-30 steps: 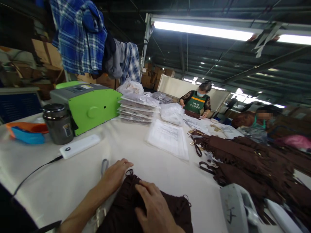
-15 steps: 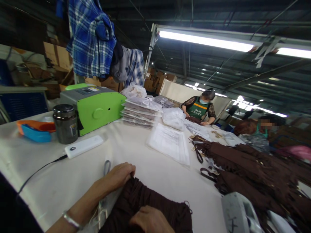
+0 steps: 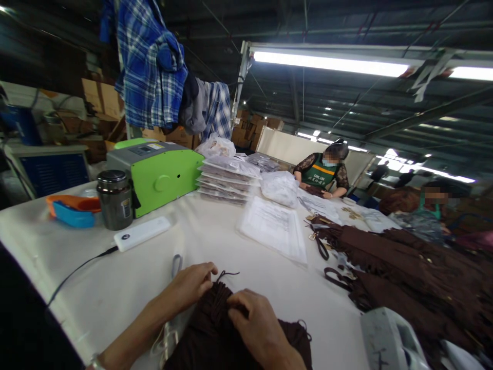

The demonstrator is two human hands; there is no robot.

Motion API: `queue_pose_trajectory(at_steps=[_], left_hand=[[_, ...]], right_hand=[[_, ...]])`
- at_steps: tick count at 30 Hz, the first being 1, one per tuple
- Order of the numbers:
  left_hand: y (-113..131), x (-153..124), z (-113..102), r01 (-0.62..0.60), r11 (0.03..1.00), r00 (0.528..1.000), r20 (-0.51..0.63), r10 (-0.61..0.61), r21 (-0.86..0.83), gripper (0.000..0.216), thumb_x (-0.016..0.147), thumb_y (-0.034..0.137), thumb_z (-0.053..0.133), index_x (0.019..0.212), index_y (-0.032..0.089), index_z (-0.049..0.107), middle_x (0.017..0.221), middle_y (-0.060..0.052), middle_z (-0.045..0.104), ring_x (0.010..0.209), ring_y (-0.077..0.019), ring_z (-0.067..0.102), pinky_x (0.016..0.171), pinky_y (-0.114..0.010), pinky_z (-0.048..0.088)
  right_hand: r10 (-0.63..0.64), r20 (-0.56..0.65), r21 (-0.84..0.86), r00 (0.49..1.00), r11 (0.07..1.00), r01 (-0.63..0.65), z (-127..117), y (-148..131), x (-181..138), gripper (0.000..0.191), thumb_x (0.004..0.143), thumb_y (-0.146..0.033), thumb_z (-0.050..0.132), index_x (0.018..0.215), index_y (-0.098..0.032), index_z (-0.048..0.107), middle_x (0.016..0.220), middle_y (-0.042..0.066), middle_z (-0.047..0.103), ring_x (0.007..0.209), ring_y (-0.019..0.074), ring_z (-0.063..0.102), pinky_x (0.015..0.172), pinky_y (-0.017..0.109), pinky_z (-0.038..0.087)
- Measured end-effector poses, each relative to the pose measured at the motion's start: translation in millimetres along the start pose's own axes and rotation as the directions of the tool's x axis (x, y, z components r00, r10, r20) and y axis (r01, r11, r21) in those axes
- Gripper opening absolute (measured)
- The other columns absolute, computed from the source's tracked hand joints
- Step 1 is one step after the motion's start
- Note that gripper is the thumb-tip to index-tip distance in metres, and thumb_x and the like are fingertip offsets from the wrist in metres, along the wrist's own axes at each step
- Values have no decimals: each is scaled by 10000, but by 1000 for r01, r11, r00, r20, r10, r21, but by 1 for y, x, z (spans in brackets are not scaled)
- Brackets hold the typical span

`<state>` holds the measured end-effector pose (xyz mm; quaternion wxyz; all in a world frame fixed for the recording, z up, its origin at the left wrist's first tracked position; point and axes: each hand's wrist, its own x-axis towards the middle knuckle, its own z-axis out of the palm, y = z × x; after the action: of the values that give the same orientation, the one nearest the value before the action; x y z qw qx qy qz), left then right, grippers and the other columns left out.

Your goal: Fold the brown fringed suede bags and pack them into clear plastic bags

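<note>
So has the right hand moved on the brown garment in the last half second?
Yes. The right hand has slid up the brown garment toward its top edge, away from the wearer, closing on the left hand.

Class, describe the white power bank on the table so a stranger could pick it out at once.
Start at the green and grey machine on the white table. In front of it stands a dark steel flask; just right of the flask lies the power bank. It is the only flat white bar there, with a black cable running from its end.
</note>
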<state>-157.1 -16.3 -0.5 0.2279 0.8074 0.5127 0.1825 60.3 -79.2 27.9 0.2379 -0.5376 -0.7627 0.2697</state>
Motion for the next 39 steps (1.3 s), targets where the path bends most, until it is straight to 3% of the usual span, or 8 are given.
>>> queue_pose_trajectory(at_steps=[6, 10, 13, 21, 25, 29, 34, 39], left_hand=[[-11, 14, 6, 115, 993, 990, -87, -111, 41, 240, 825, 147, 427, 977, 216, 599, 1012, -51, 692, 962, -216, 639, 838, -318, 441], [-13, 18, 6, 143, 988, 984, -120, -135, 56, 220, 814, 149, 442, 957, 219, 592, 984, -43, 690, 951, -211, 641, 818, -314, 436], [-20, 18, 5, 159, 986, 979, -138, -151, 53, 201, 813, 157, 454, 950, 224, 585, 964, -33, 691, 939, -198, 646, 811, -302, 433], [-27, 3, -1, 165, 986, 970, -180, -165, -12, 167, 843, 202, 458, 944, 237, 586, 959, -23, 678, 911, -189, 636, 803, -297, 429], [-23, 4, -1, 127, 989, 971, -194, -140, -77, 169, 853, 215, 450, 936, 240, 596, 969, -17, 682, 920, -180, 633, 818, -294, 434], [-27, 8, 0, 73, 989, 976, -197, -98, -131, 192, 845, 210, 439, 931, 228, 610, 975, -27, 691, 943, -180, 633, 847, -302, 444], [-33, 9, 10, -9, 984, 984, -179, -24, -180, 264, 834, 191, 414, 973, 203, 639, 1006, -52, 708, 970, -184, 642, 894, -311, 469], [-26, -4, 31, -130, 972, 988, -112, 110, -196, 378, 882, 249, 425, 1212, 214, 607, 1286, -55, 640, 1179, -198, 580, 1055, -339, 415]], right_hand=[[-78, -69, -322, 995, 945, 52, 3, 12, 44, 300, 836, -101, 495, 1050, -210, 676, 1017, 51, 684, 944, 188, 635, 854, 280, 468], [-263, 109, -445, 959, 849, 284, 10, 17, 80, 398, 840, -94, 533, 1177, -282, 629, 1179, 22, 644, 1079, 195, 572, 928, 302, 435], [-346, 283, -488, 894, 751, 445, 16, 16, 102, 285, 888, -163, 544, 1085, -322, 676, 1222, 7, 634, 1067, 208, 569, 907, 340, 433], [-384, 506, -558, 772, 537, 633, 14, 13, 123, 143, 881, -167, 527, 901, -143, 667, 991, 101, 688, 1025, 231, 569, 898, 350, 406], [-323, 498, -617, 805, 519, 591, 13, 3, 118, 138, 843, -164, 537, 924, -141, 647, 897, 101, 715, 927, 224, 635, 974, 384, 377], [-266, 471, -656, 841, 532, 535, 13, -18, 101, 197, 811, -136, 518, 983, -145, 613, 795, 93, 724, 753, 227, 675, 801, 374, 459], [-255, 436, -659, 863, 562, 500, 18, -42, 67, 149, 841, -147, 503, 947, -171, 606, 880, 80, 719, 858, 235, 670, 831, 389, 461], [-290, 291, -694, 912, 592, 409, 46, -34, 22, 208, 862, -129, 503, 1043, -173, 597, 984, 76, 705, 924, 246, 656, 909, 419, 459]])
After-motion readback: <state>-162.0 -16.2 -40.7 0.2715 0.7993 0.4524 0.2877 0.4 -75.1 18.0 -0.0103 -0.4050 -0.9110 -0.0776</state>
